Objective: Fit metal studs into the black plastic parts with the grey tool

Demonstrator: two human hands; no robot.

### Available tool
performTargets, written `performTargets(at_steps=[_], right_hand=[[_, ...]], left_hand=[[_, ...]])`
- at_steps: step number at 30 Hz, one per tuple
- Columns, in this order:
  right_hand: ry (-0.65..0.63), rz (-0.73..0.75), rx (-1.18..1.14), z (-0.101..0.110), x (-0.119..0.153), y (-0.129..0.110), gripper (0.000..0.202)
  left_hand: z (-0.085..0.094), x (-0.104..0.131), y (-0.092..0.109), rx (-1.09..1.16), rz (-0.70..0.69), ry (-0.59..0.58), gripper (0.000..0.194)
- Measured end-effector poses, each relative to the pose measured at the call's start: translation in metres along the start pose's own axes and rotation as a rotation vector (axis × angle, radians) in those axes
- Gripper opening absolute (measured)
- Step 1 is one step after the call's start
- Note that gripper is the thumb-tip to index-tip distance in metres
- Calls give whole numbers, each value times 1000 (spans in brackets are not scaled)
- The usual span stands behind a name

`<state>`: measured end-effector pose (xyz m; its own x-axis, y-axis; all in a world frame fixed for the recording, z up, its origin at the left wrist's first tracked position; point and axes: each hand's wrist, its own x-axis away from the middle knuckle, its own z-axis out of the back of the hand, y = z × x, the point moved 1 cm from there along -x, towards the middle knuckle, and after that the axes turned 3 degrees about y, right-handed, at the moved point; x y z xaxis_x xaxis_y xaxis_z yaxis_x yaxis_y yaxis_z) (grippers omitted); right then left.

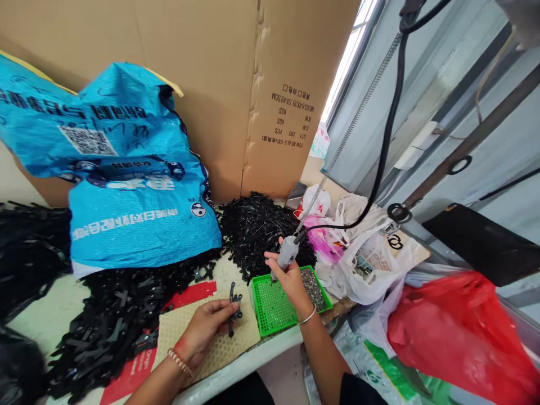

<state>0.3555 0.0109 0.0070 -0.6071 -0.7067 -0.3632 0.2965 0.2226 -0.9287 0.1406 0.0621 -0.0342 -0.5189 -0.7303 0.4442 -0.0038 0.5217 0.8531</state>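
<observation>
My left hand (205,326) pinches a small black plastic part (232,315) with several arms, above a tan textured mat (211,360). My right hand (291,275) is wrapped round a grey electric screwdriver (288,251), which hangs from a black cable and a spring. The tool's lower end points down over a green perforated tray (274,327). Small metal pieces (312,288) lie in the tray's right part. Whether the tip touches anything is hard to see. Behind the tray is a heap of black strips (257,225).
Black parts (105,320) are piled at the left beneath a blue sack (143,225). A cardboard sheet (202,84) stands behind. Plastic bags (363,264) and a red bag (459,332) lie right. The black cable (390,124) hangs above.
</observation>
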Motion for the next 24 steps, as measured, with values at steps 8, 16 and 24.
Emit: performTargets(at_steps=[8, 16, 24], right_hand=[[246, -106, -143, 32, -3, 17, 48], [281, -139, -232, 38, -10, 30, 41], [99, -230, -423, -7, -17, 28, 40]], left_hand=[[-5, -26, 5, -15, 187, -21, 21], [-3, -31, 0, -105, 218, -41, 22], [-4, -33, -1, -89, 239, -29, 35]])
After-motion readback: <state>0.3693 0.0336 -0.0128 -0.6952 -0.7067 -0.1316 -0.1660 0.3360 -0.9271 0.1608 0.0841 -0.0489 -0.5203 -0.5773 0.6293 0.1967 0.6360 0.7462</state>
